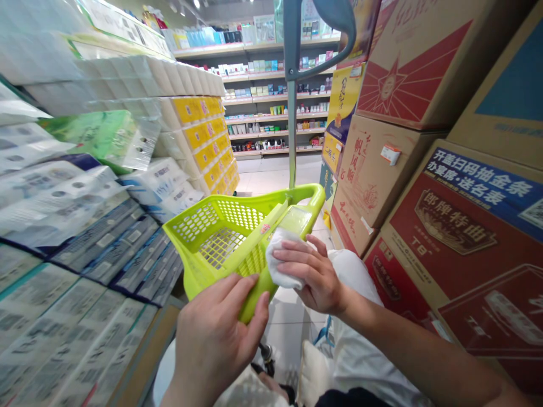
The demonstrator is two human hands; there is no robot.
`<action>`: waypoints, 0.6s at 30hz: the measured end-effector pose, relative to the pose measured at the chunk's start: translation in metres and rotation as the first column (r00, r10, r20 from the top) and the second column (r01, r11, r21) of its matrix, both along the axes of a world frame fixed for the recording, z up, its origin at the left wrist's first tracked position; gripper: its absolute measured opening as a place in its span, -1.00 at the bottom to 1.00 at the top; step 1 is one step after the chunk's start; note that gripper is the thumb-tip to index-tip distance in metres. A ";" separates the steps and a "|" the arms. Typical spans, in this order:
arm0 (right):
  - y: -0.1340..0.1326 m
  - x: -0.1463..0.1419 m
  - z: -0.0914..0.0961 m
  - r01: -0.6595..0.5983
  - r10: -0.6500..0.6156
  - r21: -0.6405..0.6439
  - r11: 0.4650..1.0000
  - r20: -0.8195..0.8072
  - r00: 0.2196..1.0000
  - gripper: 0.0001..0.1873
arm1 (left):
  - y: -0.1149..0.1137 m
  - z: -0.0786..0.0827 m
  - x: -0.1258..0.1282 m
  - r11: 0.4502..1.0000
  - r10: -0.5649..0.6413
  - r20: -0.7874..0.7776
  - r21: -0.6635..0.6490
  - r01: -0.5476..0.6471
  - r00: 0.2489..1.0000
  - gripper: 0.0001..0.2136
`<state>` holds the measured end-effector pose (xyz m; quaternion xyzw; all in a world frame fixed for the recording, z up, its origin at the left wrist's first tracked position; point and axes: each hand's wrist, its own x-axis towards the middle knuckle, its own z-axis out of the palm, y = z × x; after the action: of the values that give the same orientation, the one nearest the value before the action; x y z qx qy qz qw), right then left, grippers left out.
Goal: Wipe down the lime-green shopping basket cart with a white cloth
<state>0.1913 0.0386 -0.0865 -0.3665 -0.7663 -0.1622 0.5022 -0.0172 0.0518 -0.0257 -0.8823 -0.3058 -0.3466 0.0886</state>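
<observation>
A lime-green plastic shopping basket point(237, 257) with a perforated floor and walls is tilted in front of me, below a grey handle point(292, 51) on a metal pole. My left hand point(223, 325) grips the basket's near rim, thumb on the outside and fingers over the edge. In my right hand point(311, 274) is a bunched white cloth point(283, 257), pressed against the rim's right part, close to a clear label panel point(294, 221). Part of the rim is hidden under the cloth and fingers.
Packs of tissue paper point(97, 226) are stacked on the left, with yellow-labelled packs point(207, 135) farther back. Printed cardboard boxes point(462, 226) rise close on the right. Shelves of small goods point(271, 90) stand beyond the tiled floor point(265, 172). A caster wheel point(267, 353) shows below.
</observation>
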 end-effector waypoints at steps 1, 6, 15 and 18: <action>0.004 0.004 0.003 -0.005 0.005 -0.005 1.000 0.030 1.000 -0.71 | 0.000 0.000 0.000 1.000 0.001 0.001 0.001 -0.001 1.000 -0.76; 0.030 0.040 0.025 0.168 -0.182 -0.158 0.973 -0.083 0.980 -0.73 | 0.000 0.002 0.001 1.000 0.016 -0.003 0.007 -0.016 1.000 -0.75; 0.019 0.016 0.059 -0.032 0.107 -0.289 0.957 0.249 0.962 -0.75 | 0.000 0.002 0.001 1.000 0.018 -0.007 -0.021 -0.018 1.000 -0.77; 0.037 0.027 0.070 0.039 0.069 -0.369 0.928 0.274 0.959 -0.79 | 0.000 0.001 -0.001 1.000 0.011 -0.015 -0.023 -0.012 1.000 -0.77</action>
<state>0.2188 0.0760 -0.0165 -0.4220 -0.8494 -0.0611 0.3108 -0.0184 0.0516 -0.0247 -0.8841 -0.3141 -0.3360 0.0826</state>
